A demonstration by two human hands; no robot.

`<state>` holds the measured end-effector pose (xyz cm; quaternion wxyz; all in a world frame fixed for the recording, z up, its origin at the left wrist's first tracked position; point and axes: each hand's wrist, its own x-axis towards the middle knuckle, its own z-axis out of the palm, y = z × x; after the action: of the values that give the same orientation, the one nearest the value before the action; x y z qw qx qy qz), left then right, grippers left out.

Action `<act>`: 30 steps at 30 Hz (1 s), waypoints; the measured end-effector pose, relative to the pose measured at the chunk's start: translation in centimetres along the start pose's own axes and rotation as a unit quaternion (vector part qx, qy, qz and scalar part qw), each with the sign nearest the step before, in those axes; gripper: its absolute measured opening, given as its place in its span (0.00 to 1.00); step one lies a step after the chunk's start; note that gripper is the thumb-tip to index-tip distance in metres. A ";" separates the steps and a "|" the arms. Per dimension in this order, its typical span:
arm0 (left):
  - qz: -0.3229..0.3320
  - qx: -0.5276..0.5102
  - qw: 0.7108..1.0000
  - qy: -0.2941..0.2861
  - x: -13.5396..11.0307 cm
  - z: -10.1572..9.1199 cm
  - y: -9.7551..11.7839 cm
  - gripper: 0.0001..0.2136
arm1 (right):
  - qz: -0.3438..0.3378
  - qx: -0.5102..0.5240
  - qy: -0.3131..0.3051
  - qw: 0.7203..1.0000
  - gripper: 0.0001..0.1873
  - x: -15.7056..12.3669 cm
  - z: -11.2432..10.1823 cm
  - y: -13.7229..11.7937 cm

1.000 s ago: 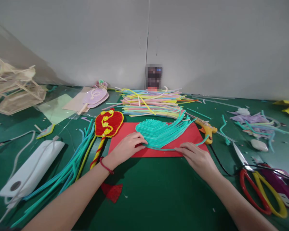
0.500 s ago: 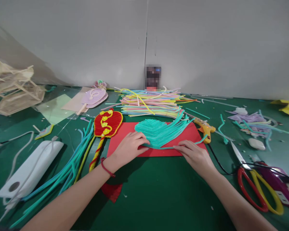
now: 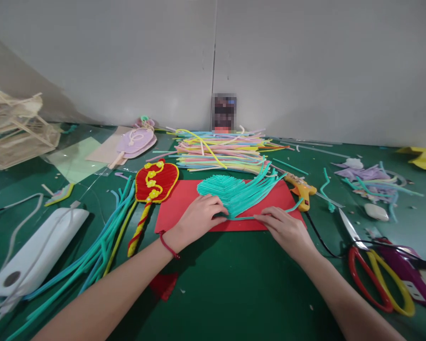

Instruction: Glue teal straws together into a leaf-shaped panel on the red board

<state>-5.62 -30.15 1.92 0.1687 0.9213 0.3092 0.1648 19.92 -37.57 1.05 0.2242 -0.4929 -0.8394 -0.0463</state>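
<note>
Two bare hands meet along the near edge of a teal, leaf-like piece (image 3: 220, 186), which lies on a red sheet (image 3: 173, 204). The left hand (image 3: 200, 219) pinches one part of a thin teal stem (image 3: 243, 219) between thumb and fingers, right at that edge; the right hand (image 3: 287, 231) pinches the same stem farther along between its fingertips. Beyond the right hand the stem's loose end rises toward a yellow glue gun (image 3: 304, 193) at the sheet's right edge.

The sheet's near edge runs just below the fingers, and green tabletop (image 3: 252, 293) spreads between the forearms, with small pale scraps on it. Room is tighter elsewhere: a red and yellow fan (image 3: 156, 183) stands close by the sheet's left side, a bundle of coloured stems (image 3: 216, 154) lies just behind it, and the wall (image 3: 305, 71) rises behind the bundle. Scissors (image 3: 361, 245) lie to the right of the right hand, apart from it, their blades pointing away toward the glue gun.
</note>
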 end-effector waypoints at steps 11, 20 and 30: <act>-0.005 0.006 1.000 0.002 0.1 0.4 0.2 0.05 | -0.002 0.002 0.004 1.000 0.15 -0.1 0.2 0.1; -0.036 0.005 0.999 0.017 -2.4 -2.4 -1.5 0.05 | 0.000 0.012 0.010 1.000 0.17 -0.1 0.1 0.1; -0.092 -0.076 0.991 0.054 -2.5 -1.6 -1.8 0.03 | 0.000 0.015 0.021 1.000 0.16 -0.1 0.1 0.1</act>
<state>-9.10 -30.01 2.13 0.2358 0.8630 0.3882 0.2212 20.01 -37.56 0.86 0.2490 -0.4882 -0.8353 -0.0437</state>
